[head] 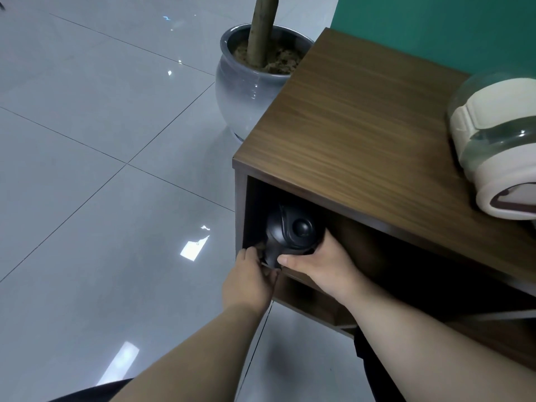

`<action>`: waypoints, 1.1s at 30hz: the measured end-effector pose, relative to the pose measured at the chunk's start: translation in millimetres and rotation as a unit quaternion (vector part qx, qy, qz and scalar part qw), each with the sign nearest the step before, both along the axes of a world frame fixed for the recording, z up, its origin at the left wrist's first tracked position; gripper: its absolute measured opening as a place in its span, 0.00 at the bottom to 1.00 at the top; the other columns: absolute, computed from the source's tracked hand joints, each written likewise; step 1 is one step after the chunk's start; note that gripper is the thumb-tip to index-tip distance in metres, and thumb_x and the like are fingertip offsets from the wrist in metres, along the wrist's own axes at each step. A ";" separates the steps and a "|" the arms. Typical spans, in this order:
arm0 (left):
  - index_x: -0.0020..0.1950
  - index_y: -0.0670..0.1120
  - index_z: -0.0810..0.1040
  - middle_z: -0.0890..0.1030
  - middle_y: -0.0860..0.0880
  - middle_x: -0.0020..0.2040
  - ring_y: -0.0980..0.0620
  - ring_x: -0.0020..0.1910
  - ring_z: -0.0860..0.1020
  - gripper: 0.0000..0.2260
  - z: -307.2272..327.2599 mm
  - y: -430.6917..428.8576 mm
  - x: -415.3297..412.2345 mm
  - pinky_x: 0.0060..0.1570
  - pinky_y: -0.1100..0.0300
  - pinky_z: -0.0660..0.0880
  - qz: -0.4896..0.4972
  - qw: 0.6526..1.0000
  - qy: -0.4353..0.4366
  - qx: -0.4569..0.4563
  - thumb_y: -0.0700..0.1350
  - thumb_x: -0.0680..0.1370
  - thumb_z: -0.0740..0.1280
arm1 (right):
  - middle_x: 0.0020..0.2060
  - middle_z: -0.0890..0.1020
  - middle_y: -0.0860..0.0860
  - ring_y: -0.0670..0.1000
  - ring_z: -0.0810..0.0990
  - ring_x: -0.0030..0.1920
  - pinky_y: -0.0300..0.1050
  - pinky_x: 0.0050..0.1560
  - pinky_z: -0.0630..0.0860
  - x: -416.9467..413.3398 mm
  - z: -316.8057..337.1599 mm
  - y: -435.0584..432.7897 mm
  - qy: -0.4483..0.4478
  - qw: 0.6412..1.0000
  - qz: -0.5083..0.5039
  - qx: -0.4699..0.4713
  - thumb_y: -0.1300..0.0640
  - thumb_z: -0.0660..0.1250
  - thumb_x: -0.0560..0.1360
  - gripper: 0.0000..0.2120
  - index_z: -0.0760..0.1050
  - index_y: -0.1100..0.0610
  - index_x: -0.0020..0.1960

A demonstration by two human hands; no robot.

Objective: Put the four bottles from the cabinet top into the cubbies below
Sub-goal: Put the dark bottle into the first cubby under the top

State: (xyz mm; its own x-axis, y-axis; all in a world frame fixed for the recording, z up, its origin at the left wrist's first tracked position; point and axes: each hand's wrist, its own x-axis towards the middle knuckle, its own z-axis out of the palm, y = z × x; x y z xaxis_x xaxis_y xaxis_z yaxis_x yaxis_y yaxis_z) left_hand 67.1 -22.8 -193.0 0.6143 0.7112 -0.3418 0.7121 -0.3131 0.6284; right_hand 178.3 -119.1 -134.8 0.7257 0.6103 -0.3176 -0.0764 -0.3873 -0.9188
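Observation:
A black bottle (293, 232) with a domed lid stands inside the top left cubby (362, 236) of the brown wooden cabinet (356, 123). My left hand (249, 280) grips its lower left side at the cubby's front edge. My right hand (319, 264) wraps its lower right side, thumb across the front. The bottle's base is hidden behind my hands. A clear bottle with a cream lid and band (499, 146) stands on the cabinet top at the right edge of view, partly cut off.
A grey ceramic plant pot (243, 91) with a trunk stands on the tiled floor just left of the cabinet's far corner. A teal wall (435, 27) backs the cabinet. A lower cubby (313, 303) shows beneath my right wrist.

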 end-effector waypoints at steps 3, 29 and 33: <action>0.70 0.49 0.76 0.78 0.50 0.66 0.44 0.61 0.81 0.19 -1.1 2.5 0.0 0.57 0.49 0.80 -0.001 1.000 -0.006 -0.003 0.54 0.81 0.70 | 0.52 0.85 0.46 0.36 0.84 0.49 0.32 0.49 0.78 -4.0 0.6 0.6 -0.011 1.000 -0.019 -0.010 0.74 0.80 0.63 0.30 0.76 0.48 0.54; 0.65 0.54 0.79 0.80 0.52 0.60 0.45 0.56 0.82 0.12 -3.9 10.6 -3.9 0.51 0.48 0.81 -0.037 0.999 -0.007 0.029 0.48 0.82 0.64 | 0.59 0.83 0.52 0.51 0.83 0.59 0.50 0.63 0.79 -34.7 -16.0 13.6 -0.089 0.976 -0.115 -0.161 0.52 0.84 0.56 0.40 0.71 0.55 0.64; 0.63 0.54 0.79 0.80 0.53 0.59 0.45 0.55 0.82 0.11 -1.8 12.0 -5.9 0.52 0.49 0.81 -0.026 0.999 0.001 0.023 0.48 0.80 0.67 | 0.60 0.81 0.55 0.56 0.82 0.59 0.54 0.61 0.79 -35.4 -21.8 5.8 -0.065 0.966 -0.067 -0.242 0.54 0.82 0.59 0.36 0.69 0.55 0.62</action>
